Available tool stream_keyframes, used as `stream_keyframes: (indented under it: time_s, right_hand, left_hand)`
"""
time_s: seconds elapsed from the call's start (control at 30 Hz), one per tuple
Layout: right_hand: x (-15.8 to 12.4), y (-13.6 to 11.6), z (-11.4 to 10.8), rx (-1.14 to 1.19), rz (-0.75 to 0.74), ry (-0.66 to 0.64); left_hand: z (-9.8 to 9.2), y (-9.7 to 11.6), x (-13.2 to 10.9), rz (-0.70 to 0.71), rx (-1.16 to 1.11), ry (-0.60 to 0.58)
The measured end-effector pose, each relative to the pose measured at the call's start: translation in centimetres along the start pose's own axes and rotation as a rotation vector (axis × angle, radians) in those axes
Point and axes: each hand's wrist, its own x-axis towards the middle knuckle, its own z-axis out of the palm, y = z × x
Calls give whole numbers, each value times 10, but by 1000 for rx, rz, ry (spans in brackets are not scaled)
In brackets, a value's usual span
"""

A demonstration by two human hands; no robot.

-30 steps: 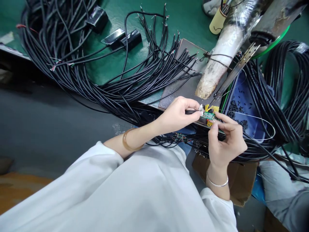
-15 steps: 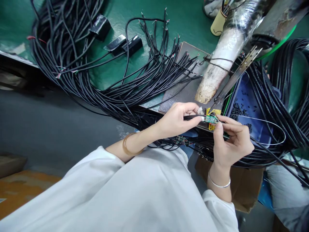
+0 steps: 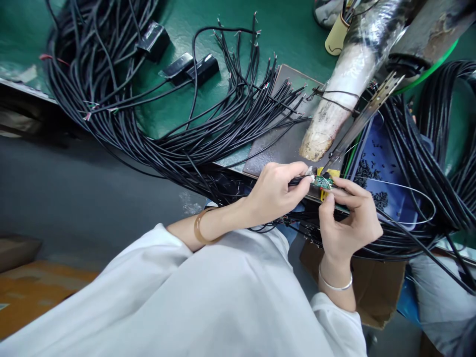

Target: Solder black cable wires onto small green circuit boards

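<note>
My left hand is closed in a pinch on a black cable, right where it meets a small green circuit board. From the right, my right hand pinches a thin silvery solder wire at the board's right end; the wire loops out behind this hand. A soldering iron, fixed in a slanting metal holder, points its tip down at the board's upper edge. Under the board lies a yellow piece, partly covered. My fingertips hide the exact contact points.
Many black cables with stripped ends sprawl over the green table. A wrapped extraction pipe hangs close above my hands. A blue tray holds small black pieces. More cable coils lie right, and a cardboard box stands below.
Both hands and the board have shifted slightly; my right hand has moved a little left and its fingers sit more spread. The solder wire loop has moved left with it.
</note>
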Motion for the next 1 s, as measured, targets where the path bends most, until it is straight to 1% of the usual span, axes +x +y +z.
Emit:
stream_keyframes:
  time_s: [0.07, 0.13, 0.23, 0.33, 0.43, 0.53, 0.57, 0.63, 0.73, 0.8, 0.9, 0.97, 1.0]
  right_hand:
    - [3, 0, -3, 49, 67, -52]
    - [5, 0, -4, 54, 76, -72]
    - [5, 0, -5, -10, -14, -63]
    - [4, -2, -5, -78, -84, -55]
    - [3, -3, -5, -97, -96, -59]
    - [5, -4, -6, -66, -94, -60]
    - [6, -4, -6, -47, -73, -65]
    - [7, -3, -8, 13, 17, -85]
    - [8, -1, -10, 140, 199, -90]
    - [9, 0, -11, 198, 266, -67]
    - [9, 3, -11, 260, 310, -57]
    - [9, 5, -11, 337, 342, -137]
    - [8, 5, -12, 366, 356, -172]
  left_hand:
    - [1, -1, 0, -26, -78, -5]
    - [0, -3, 0, -65, -171, -34]
    - [-1, -4, 0, -94, -213, -82]
    - [-3, -4, 0, -50, -152, -108]
    - [-3, -2, 1, -13, -81, -71]
    - [-1, -1, 1, -14, -56, -17]
    - [0, 0, 1, -19, -65, -10]
    - [0, 0, 0, -43, -141, -26]
    - [-2, -1, 1, -145, -395, -144]
    - [-6, -3, 2, -218, -553, -229]
    - [-15, -8, 4, -271, -656, -368]
    - [-19, -10, 3, -268, -678, -476]
    - [-20, -11, 3, -256, -675, -506]
